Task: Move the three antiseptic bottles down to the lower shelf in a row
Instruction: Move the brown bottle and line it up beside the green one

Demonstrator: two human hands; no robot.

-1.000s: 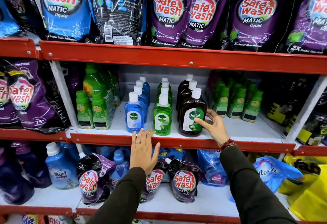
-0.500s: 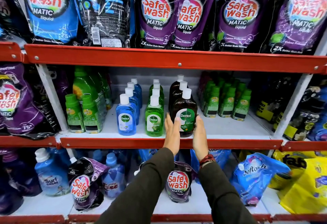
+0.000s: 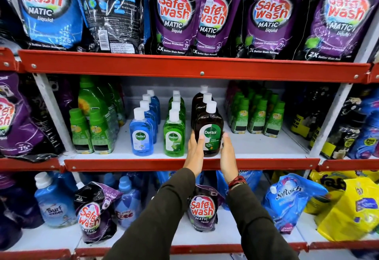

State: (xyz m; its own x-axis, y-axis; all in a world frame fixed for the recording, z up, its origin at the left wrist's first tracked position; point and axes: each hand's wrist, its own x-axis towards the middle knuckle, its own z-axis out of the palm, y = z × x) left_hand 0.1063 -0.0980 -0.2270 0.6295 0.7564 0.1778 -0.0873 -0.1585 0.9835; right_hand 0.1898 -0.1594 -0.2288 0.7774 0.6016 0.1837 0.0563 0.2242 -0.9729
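Three rows of Dettol bottles with white caps stand on the middle shelf (image 3: 256,149). A blue bottle (image 3: 141,134) leads the left row and a green bottle (image 3: 174,136) the middle row. The front brown bottle (image 3: 210,130) stands upright at the shelf's front edge. My left hand (image 3: 195,153) presses its left side with the thumb on the label. My right hand (image 3: 226,153) presses its right side. Both hands clasp it between them. The lower shelf (image 3: 231,231) lies below, partly hidden by my sleeves.
Red rails (image 3: 184,165) edge each shelf. Small green bottles (image 3: 257,118) stand right of the brown row, and more green bottles (image 3: 90,130) stand left. The lower shelf holds a Safe Wash pouch (image 3: 202,208), a Softouch pouch (image 3: 291,200), a Surf Excel bottle (image 3: 52,202) and yellow packs (image 3: 352,206).
My left hand rose from the shelf rail and moved right to the brown bottle. My right hand shifted onto the bottle's right side, so both hands now clasp it.
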